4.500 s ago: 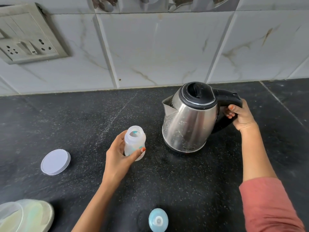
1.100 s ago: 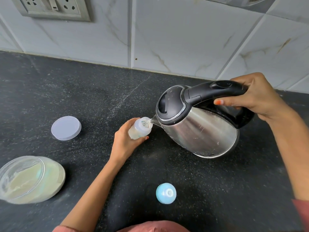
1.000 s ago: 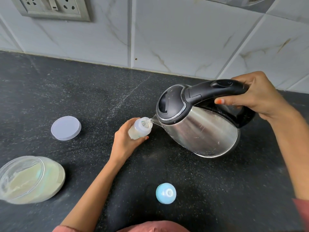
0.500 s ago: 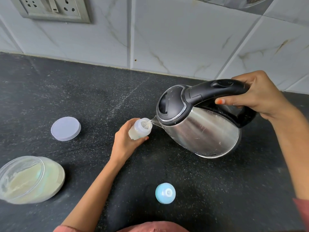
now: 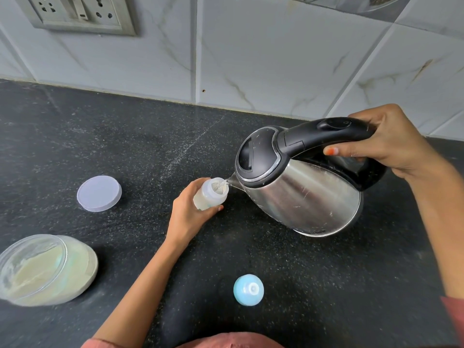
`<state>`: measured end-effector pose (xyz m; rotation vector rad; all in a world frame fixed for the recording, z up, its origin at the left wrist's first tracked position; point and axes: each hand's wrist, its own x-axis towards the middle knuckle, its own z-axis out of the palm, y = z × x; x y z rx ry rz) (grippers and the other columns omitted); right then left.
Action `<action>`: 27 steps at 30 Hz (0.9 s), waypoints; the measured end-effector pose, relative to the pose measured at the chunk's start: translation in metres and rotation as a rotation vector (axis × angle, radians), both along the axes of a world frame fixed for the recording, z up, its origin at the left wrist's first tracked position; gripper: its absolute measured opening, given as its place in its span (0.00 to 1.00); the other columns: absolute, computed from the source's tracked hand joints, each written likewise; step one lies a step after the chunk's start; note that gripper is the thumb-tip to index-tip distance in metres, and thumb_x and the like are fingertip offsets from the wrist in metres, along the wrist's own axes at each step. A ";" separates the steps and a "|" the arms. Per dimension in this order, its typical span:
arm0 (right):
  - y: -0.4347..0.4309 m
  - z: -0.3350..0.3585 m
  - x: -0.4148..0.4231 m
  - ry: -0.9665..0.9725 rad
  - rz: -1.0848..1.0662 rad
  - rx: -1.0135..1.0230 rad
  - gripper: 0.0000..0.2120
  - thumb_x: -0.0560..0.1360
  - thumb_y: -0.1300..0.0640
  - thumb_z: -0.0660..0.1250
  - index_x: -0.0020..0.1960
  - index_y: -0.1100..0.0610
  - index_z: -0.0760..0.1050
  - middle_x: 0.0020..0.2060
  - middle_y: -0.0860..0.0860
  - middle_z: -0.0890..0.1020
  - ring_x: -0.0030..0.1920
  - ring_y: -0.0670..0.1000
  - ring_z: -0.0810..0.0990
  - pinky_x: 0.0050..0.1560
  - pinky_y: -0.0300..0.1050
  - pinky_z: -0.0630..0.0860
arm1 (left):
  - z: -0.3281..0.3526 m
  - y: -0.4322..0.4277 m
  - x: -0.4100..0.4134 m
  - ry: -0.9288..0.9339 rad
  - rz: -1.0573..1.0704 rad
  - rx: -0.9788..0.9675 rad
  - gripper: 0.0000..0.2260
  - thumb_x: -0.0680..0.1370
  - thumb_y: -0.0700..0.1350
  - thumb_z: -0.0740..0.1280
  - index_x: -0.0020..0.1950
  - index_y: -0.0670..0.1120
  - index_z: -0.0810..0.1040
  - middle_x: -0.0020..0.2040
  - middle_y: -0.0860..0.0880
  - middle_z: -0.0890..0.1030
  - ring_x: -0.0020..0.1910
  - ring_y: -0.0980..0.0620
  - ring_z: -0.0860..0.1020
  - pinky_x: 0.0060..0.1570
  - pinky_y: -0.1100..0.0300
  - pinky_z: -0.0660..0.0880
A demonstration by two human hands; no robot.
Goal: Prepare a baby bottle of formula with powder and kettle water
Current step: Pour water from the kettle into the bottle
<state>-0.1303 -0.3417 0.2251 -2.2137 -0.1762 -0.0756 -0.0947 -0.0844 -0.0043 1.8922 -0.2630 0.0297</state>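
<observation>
My left hand (image 5: 187, 217) grips a small translucent baby bottle (image 5: 209, 195) that stands open-topped on the black counter (image 5: 301, 285). My right hand (image 5: 386, 141) holds the black handle of a steel kettle (image 5: 301, 187), tilted left with its spout at the bottle's mouth. A thin stream of water runs from the spout into the bottle, which holds pale liquid. The blue bottle teat cap (image 5: 248, 290) lies on the counter near me.
An open clear tub of pale formula powder (image 5: 42, 270) sits at the near left, its round white lid (image 5: 99, 193) lying flat behind it. A switch-and-socket plate (image 5: 80, 13) is on the tiled wall at the back left.
Over the last second the kettle stays tilted at the bottle's mouth and both hands hold still. Compared with 4.5 s ago, the kettle has been lifted off the counter and tipped left.
</observation>
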 end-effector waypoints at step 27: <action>-0.004 0.002 0.002 0.013 -0.011 -0.010 0.12 0.51 0.47 0.74 0.35 0.41 0.82 0.24 0.41 0.80 0.24 0.40 0.74 0.25 0.28 0.69 | 0.000 0.000 0.000 0.034 -0.008 -0.020 0.26 0.63 0.39 0.78 0.58 0.52 0.74 0.54 0.60 0.77 0.55 0.58 0.75 0.53 0.77 0.66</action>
